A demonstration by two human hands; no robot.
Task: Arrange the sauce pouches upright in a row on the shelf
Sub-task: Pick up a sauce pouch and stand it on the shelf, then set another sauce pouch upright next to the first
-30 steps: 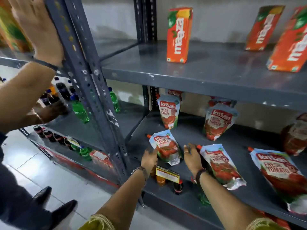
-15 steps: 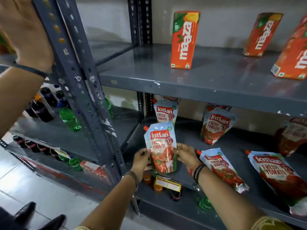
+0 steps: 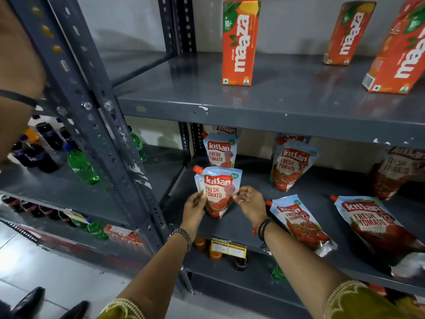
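Three pouches stand at the shelf (image 3: 253, 229) back, two lie flat at four o'clock, while left hand (image 3: 194, 207) and right hand (image 3: 249, 203) fingers pinch the front pouch (image 3: 217, 192) upright.

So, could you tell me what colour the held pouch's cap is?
Orange-red, on the pouch cap, head view.

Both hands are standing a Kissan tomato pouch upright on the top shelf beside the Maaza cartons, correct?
Wrong shelf. In the head view the left hand and right hand hold the Kissan pouch upright on the middle shelf, below the Maaza cartons.
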